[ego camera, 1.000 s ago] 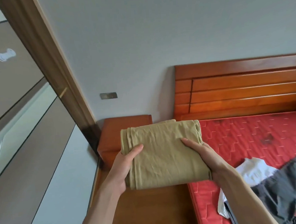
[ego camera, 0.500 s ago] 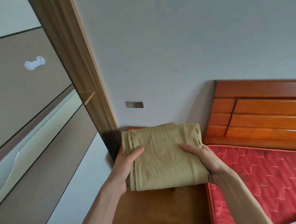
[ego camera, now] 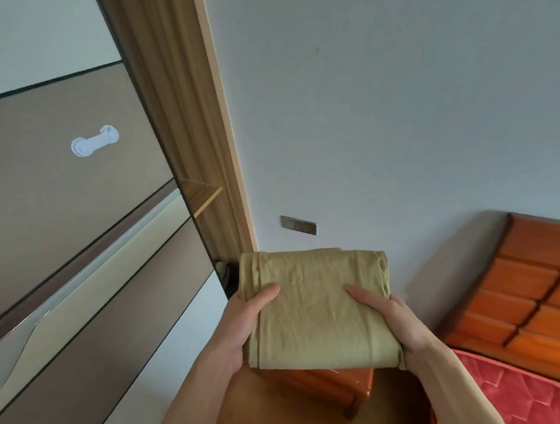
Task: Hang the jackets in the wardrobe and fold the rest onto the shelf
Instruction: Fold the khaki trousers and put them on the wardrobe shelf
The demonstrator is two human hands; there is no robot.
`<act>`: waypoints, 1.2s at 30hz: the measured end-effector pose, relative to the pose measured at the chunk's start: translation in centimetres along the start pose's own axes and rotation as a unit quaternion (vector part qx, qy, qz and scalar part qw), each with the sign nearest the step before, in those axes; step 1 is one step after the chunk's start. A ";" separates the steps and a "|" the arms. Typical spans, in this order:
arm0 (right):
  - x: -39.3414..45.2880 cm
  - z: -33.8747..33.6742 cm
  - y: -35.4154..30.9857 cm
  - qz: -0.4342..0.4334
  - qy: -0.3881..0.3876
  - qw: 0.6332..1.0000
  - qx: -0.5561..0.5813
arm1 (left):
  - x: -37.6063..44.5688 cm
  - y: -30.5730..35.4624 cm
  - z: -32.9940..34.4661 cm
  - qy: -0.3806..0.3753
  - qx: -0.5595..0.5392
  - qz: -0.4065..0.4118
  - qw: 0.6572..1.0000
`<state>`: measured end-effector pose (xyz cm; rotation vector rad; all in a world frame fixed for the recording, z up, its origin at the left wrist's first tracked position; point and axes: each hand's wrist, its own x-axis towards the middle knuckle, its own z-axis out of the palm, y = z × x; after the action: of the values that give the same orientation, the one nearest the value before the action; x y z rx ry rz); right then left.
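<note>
Folded khaki garment (ego camera: 317, 311) gripped at both sides, left hand (ego camera: 243, 325) and right hand (ego camera: 388, 323), thumbs on top; shelving in wardrobe (ego camera: 175, 126) not yet done.

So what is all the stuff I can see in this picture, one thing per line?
folded garment: one, khaki, held in front of the wall between both hands
wardrobe door: one, brown and pale panels, left side
white handle: one, white, on the wardrobe door
wardrobe frame: one, light wood, beside the door, with a shelf edge showing
wall plate: one, metallic, on the grey wall
bedside cabinet: one, orange-brown wood, below the garment
headboard: one, orange-brown wood, right
mattress: one, red quilted, lower right
left hand: grips the garment's left edge
right hand: grips its right edge
</note>
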<state>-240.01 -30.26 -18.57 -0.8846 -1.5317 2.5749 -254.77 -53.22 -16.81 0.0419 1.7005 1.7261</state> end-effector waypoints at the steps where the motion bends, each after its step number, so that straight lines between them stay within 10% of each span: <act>1: 1.1 0.4 -0.3 0.006 -0.003 1.000 -0.008 | 0.8 0.4 -0.4 0.006 -0.002 -0.001 1.000; 26: 23.6 8.7 -7.4 0.005 -0.057 0.998 0.028 | 22.1 12.1 -11.1 -0.065 -0.017 -0.024 0.997; 30: 26.5 8.8 -9.0 -0.014 -0.041 0.998 0.036 | 26.0 13.1 -12.2 0.032 0.031 0.098 0.994; 33: 28.3 8.6 -10.5 -0.031 -0.038 0.997 0.058 | 29.8 14.4 -14.7 0.138 0.352 0.290 0.879; 36: 29.8 8.4 -11.9 -0.023 -0.058 0.996 0.061 | 33.3 17.3 -17.2 0.090 0.789 0.279 0.540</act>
<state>-272.11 -22.13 -19.55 -0.6914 -1.3851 2.6954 -295.91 -49.88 -18.52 1.3438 2.9841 -0.1924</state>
